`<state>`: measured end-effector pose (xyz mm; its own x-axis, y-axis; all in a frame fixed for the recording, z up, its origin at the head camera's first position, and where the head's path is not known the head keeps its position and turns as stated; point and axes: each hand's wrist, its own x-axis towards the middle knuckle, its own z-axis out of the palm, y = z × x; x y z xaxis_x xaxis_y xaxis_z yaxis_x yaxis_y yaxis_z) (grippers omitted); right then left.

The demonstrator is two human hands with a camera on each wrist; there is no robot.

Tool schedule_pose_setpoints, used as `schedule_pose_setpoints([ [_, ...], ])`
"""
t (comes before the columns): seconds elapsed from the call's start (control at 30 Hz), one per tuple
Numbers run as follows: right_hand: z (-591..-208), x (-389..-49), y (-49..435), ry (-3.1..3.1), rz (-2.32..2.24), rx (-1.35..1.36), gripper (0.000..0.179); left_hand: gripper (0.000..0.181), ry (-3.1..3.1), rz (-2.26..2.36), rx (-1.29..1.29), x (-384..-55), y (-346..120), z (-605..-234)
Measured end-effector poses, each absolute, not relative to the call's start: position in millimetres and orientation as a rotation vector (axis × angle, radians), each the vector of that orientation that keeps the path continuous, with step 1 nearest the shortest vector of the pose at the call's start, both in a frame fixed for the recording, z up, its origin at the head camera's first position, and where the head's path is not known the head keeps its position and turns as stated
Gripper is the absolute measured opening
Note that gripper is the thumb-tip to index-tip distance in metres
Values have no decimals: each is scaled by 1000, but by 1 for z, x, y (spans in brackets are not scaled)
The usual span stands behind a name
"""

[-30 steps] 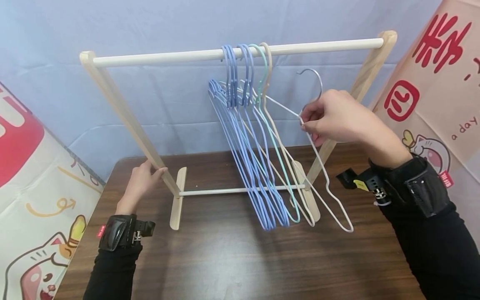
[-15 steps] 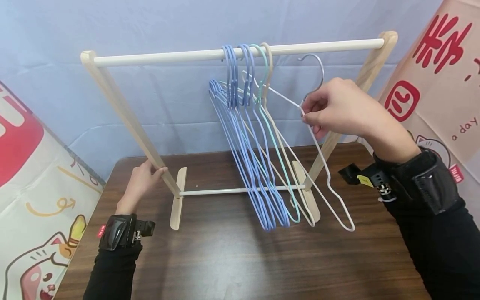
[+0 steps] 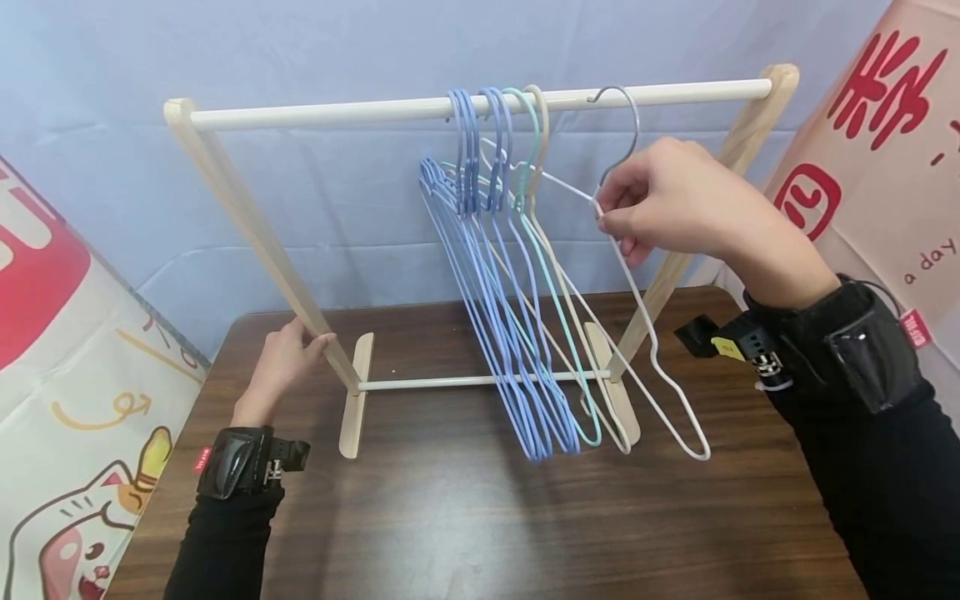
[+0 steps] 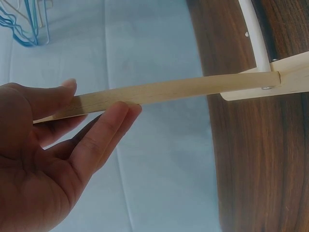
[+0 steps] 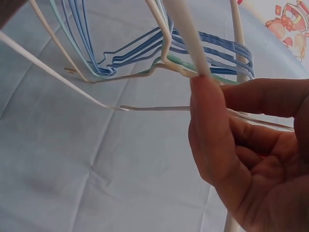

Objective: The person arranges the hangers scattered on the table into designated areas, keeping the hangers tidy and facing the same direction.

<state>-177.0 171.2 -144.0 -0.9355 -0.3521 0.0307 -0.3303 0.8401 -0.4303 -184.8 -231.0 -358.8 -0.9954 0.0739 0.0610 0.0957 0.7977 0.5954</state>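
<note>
With thumb and fingers my right hand (image 3: 667, 196) pinches a white hanger (image 3: 652, 343) just below the base of its silver metal hook (image 3: 636, 125). That hook now reaches the height of the rack's white top rail (image 3: 322, 115), overlapping it in the head view; whether it bears on the rail, I cannot tell. My left hand (image 3: 279, 362) holds the lower part of the left wooden post (image 3: 247, 221), thumb on one side and fingers on the other, as the left wrist view shows. Left of the white hanger hang several blue hangers (image 3: 468, 150), a mint-green hanger (image 3: 537, 137) and a beige hanger (image 3: 545, 125).
The rack stands on a dark wood table (image 3: 450, 517), on two flat wooden feet, with a thin white lower bar (image 3: 427, 383) between them. Behind it hangs a pale blue cloth (image 3: 337, 50). Printed panels flank the table on both sides.
My right hand has risen with the white hanger, bringing its hook from below the top rail up to it. The left hand has stayed on the post.
</note>
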Motion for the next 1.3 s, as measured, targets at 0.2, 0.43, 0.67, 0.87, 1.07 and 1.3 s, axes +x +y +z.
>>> schedule_pose_setpoints([
  [0.2, -141, -180, 165, 2946, -708, -585, 14, 34, -2943, -984, -130, -184, -231, -358],
  [0.43, -139, -186, 159, 2914, -745, -587, 16, 36, -2947, -981, -129, -184, -230, -358],
  [0.67, -138, -191, 154, 2904, -733, -600, 15, 33, -2942, -988, -134, -184, -230, -357],
  [0.87, -139, -192, 151, 2889, -751, -590, 13, 33, -2942, -992, -129, -184, -230, -357],
  [1.07, -139, -193, 147, 2894, -734, -596, 13, 33, -2944, -979, -128, -184, -230, -358],
  [1.3, -142, -195, 144, 2884, -776, -611, 13, 34, -2950, -980, -117, -184, -230, -358],
])
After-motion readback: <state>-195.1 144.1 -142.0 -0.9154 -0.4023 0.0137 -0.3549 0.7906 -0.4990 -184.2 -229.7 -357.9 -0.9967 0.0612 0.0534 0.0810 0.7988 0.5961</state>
